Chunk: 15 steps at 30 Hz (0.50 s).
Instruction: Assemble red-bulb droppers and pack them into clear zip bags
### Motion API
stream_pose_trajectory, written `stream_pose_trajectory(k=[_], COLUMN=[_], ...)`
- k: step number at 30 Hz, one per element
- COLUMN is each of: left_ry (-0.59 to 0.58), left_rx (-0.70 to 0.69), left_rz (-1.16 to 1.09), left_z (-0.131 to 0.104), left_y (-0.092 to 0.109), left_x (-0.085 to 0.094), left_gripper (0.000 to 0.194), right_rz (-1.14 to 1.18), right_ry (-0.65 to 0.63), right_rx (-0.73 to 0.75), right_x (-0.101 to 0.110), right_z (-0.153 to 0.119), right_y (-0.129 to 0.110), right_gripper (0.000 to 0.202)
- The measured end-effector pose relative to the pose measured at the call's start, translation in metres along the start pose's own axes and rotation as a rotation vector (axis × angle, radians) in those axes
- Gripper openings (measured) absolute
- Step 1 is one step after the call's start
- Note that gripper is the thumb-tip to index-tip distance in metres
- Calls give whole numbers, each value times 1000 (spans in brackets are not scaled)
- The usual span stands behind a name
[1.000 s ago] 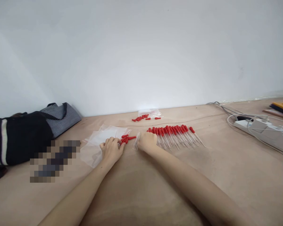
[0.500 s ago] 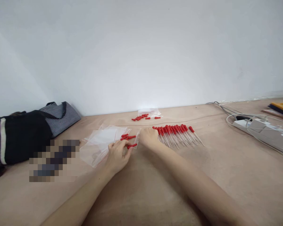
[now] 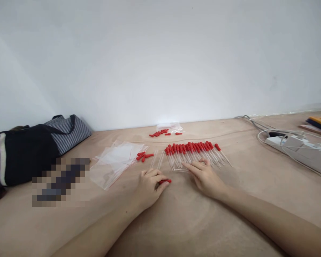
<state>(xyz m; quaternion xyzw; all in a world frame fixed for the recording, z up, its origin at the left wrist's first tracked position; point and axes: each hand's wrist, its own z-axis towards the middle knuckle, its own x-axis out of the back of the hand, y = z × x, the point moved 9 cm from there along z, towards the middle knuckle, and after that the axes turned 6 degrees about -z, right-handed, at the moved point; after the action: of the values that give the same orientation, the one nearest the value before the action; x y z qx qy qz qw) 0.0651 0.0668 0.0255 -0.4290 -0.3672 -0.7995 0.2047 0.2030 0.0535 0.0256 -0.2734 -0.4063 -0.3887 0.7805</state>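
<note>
Pinched between the fingers of my left hand (image 3: 152,186) is a red rubber bulb (image 3: 165,181). My right hand (image 3: 204,176) holds a thin clear tube (image 3: 181,170), which points left toward the bulb without touching it. Beyond my right hand lies a row of clear droppers with red bulbs (image 3: 192,148), side by side. A few loose clear tubes (image 3: 160,160) rest left of that row. Several loose red bulbs (image 3: 143,156) lie beside a spread of clear plastic bags (image 3: 115,159).
Near the wall, several more red bulbs (image 3: 159,133) lie by a small clear bag (image 3: 169,127). A black and striped bag (image 3: 29,153) sits on the left. A white power strip (image 3: 299,150) with cables is at the right, near stacked flat items (image 3: 319,125).
My left hand has moved right and nearer with the red bulb. My right hand has moved right and nearer, and a clear tube now shows in it. More of the dropper row is visible.
</note>
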Motion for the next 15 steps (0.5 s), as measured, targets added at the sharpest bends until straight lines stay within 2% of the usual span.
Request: stream_pose_trajectory(k=[3,7,15], left_ry=[13,13,-3], left_rx=[13,81,124], left_rz=[-9,-45,-95], left_z=[0,0,-2], left_y=[-1,-8,-12], left_x=[0,-1,-4], left_gripper=[11,9,9], right_rz=[66,174,287], right_ry=[-15,-38,23], right_rx=[18,-23,-88], right_x=[-1,-4,-2], right_z=[-1,0,3], right_y=[-9,-16,-17], right_gripper=[34,23,17])
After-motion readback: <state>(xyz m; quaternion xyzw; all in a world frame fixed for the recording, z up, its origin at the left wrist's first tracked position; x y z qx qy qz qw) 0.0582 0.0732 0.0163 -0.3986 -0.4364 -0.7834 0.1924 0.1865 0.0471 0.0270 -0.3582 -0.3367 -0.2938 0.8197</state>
